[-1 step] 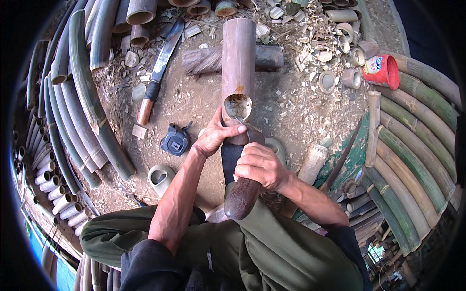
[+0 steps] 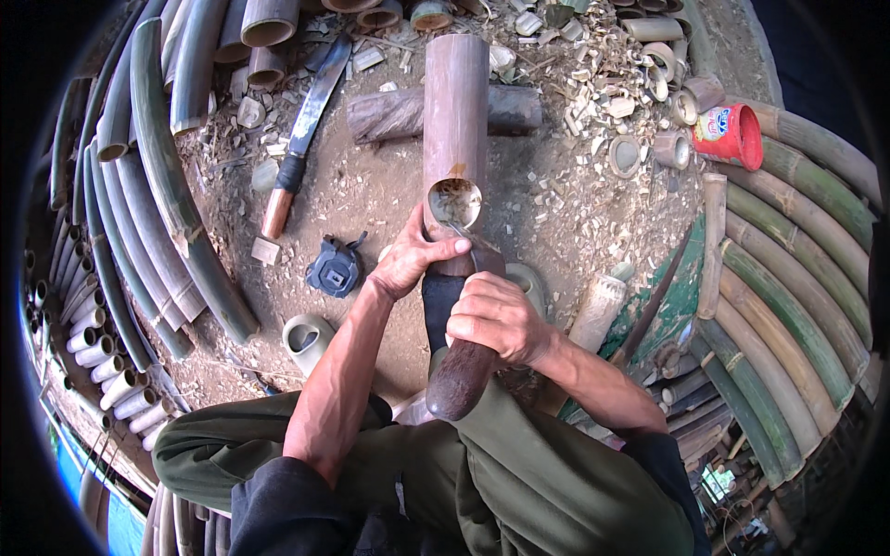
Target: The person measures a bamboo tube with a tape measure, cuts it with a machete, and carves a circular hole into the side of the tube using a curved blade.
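A brown bamboo tube (image 2: 456,102) lies pointing away from me, propped across a dark log (image 2: 394,113). Its near part has a round hole (image 2: 454,202) cut in the upper side. My left hand (image 2: 413,261) clasps the tube just below the hole, with the thumb lying across it. My right hand (image 2: 496,320) is closed on the thick dark wooden handle of a knife (image 2: 461,382). The blade runs up under my left thumb, and its tip sits at the hole's near edge. My knees in green trousers frame the tube's near end.
A machete (image 2: 298,148) with a copper-coloured handle and a dark tape measure (image 2: 334,269) lie on the dirt to the left. A short bamboo ring (image 2: 306,338) sits near my left arm. Bamboo poles (image 2: 158,195) line both sides. A red container (image 2: 732,136) stands amid chips at the upper right.
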A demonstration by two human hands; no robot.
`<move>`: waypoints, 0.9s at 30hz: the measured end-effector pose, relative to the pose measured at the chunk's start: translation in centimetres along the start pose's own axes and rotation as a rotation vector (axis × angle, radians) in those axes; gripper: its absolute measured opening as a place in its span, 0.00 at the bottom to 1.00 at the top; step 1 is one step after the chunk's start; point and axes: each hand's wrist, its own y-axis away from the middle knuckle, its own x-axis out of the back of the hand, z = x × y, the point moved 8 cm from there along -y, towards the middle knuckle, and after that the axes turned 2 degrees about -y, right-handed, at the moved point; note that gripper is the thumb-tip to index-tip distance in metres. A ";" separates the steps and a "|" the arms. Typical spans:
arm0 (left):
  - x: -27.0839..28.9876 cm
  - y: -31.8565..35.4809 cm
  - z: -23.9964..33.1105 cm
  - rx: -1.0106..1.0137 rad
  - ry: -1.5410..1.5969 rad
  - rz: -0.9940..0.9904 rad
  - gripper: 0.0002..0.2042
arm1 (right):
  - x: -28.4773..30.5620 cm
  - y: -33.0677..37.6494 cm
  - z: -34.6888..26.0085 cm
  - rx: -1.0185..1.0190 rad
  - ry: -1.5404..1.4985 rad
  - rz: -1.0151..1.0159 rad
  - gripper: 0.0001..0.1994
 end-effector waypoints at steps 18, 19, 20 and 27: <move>0.6 -0.7 0.2 -0.114 -0.582 0.478 0.47 | -0.7 4.5 3.0 0.148 0.275 -0.246 0.07; 0.5 -0.5 0.4 -0.115 -0.631 0.508 0.46 | -0.6 4.7 3.1 0.155 0.281 -0.240 0.07; 0.4 -0.1 0.1 -0.051 -0.668 0.523 0.45 | -0.5 4.9 3.2 0.164 0.287 -0.234 0.07; 0.3 2.8 -0.4 -0.113 0.078 0.040 0.46 | 0.8 -0.1 -0.5 0.049 0.115 -0.087 0.07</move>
